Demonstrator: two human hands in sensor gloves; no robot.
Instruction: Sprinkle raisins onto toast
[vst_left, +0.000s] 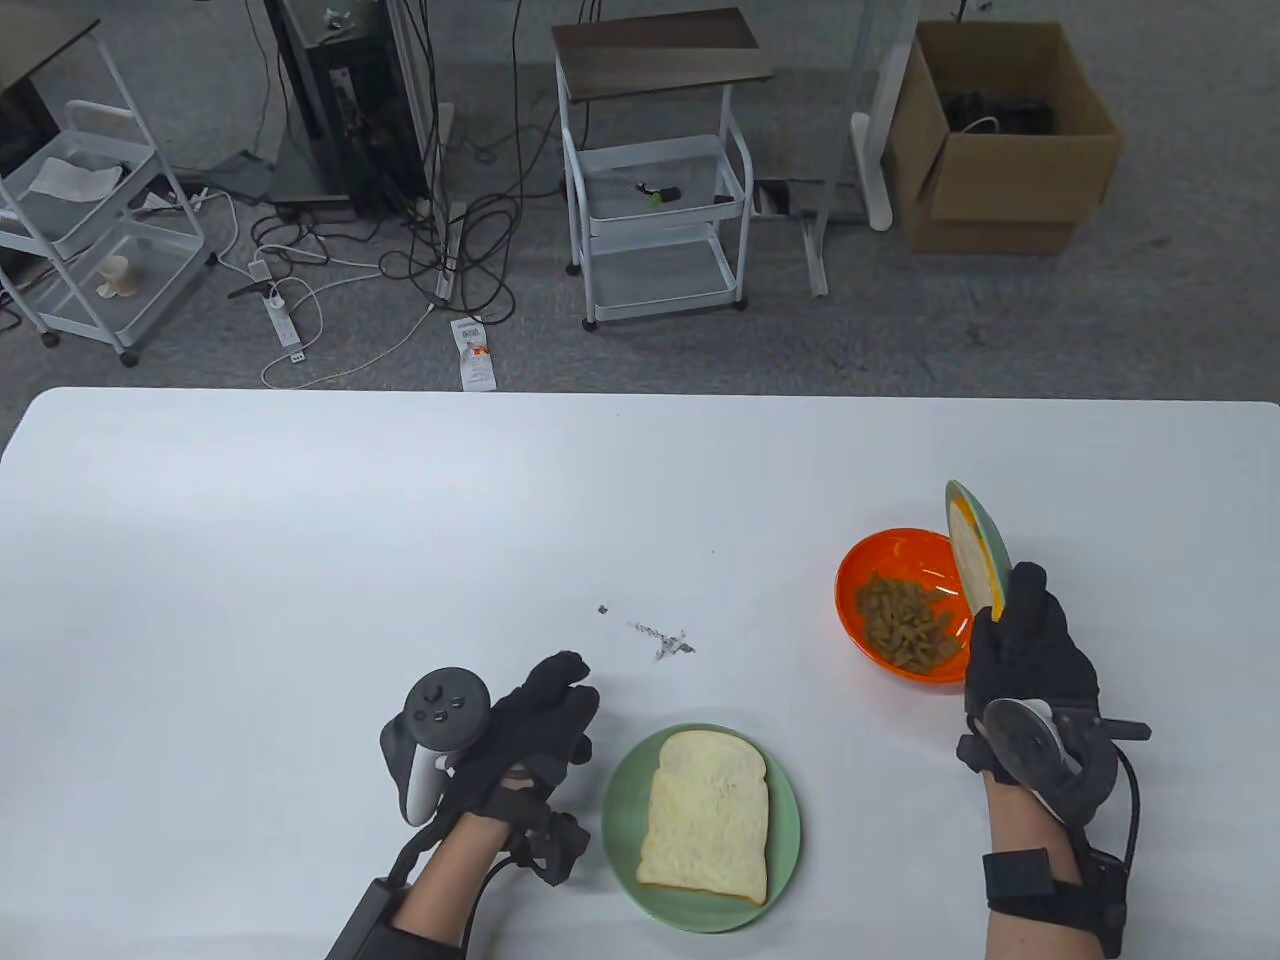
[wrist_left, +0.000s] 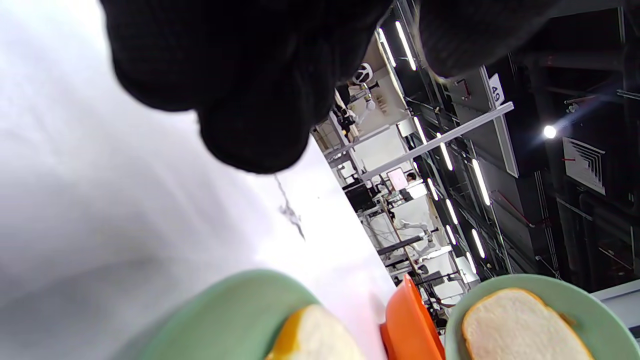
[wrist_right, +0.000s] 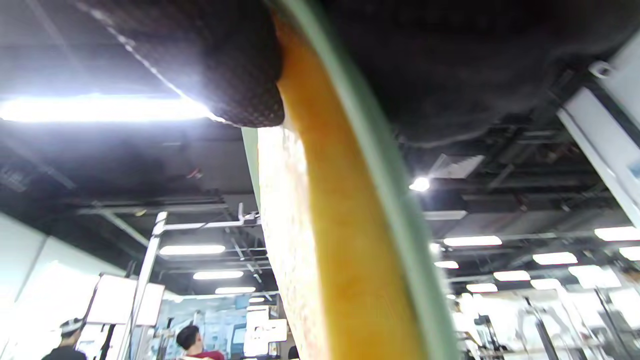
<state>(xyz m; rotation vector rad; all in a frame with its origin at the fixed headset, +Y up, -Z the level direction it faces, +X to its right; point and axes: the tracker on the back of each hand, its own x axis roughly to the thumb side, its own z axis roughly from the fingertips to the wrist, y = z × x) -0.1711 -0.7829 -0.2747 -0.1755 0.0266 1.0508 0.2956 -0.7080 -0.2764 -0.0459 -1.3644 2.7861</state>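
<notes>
A slice of white toast (vst_left: 708, 815) lies on a green plate (vst_left: 625, 800) at the table's front middle. An orange bowl (vst_left: 870, 560) holding raisins (vst_left: 905, 620) stands to its right. My right hand (vst_left: 1015, 625) grips a second green plate (vst_left: 990, 535) by its lower edge and holds it upright on edge over the bowl's right rim. In the right wrist view that plate (wrist_right: 395, 210) has a toast slice (wrist_right: 285, 230) against it. My left hand (vst_left: 560, 690) rests on the table left of the toast plate and holds nothing. The left wrist view shows both plates (wrist_left: 225, 315) (wrist_left: 580, 300) and the bowl (wrist_left: 410, 325).
A few dark scraps or marks (vst_left: 660, 640) lie on the white table (vst_left: 300, 550) behind the toast plate. Beyond the far table edge are white carts (vst_left: 660, 210), cables and a cardboard box (vst_left: 1000, 140) on the floor.
</notes>
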